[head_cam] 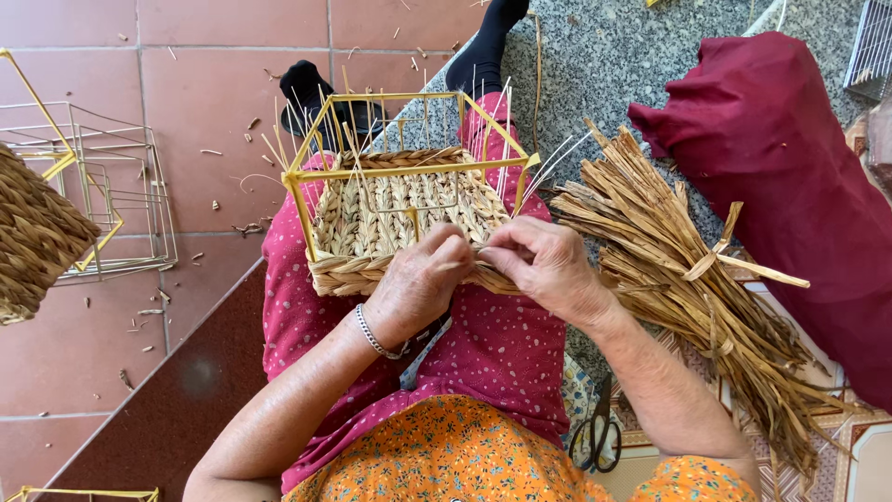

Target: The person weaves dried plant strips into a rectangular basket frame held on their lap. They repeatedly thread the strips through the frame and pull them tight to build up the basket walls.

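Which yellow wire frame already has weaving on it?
The frame on the person's lap, under both hands: braided straw covers its lower part. The frame on the floor at left is bare wire.

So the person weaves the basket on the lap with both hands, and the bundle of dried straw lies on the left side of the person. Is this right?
Not quite. The head view shows the bundle of dried straw lying on the person's right side, not the left. The rest holds: the left hand and right hand both work on the basket on the lap.

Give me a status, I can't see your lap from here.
Left hand and right hand both pinching a straw strand at the basket rim. Straw bundle beside. Nothing in the way.
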